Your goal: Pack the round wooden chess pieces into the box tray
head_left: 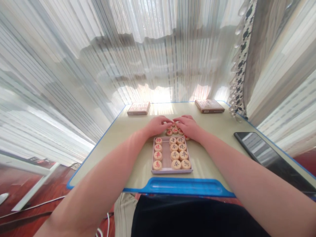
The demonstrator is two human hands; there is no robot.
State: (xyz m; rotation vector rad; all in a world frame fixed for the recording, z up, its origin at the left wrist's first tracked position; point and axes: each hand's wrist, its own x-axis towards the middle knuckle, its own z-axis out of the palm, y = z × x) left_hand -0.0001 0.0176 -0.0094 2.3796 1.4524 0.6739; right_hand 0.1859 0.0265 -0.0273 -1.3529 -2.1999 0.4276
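Note:
A shallow white tray (167, 170) lies in the middle of the table and holds several round wooden chess pieces (179, 155) with red characters, lined up in columns. Just beyond the tray sits a loose cluster of the same pieces (174, 130). My left hand (157, 125) and my right hand (189, 126) rest on either side of that cluster, fingers curved inward and fingertips nearly meeting over it. The pieces under my fingers are partly hidden, and I cannot make out whether either hand grips one.
The beige table has a blue rim with a groove at the near edge (184, 186). Two flat boxes lie at the far side, one left (138, 108) and one right (209, 106). A dark tablet (266, 156) lies at the right. Sheer curtains (103, 59) hang behind.

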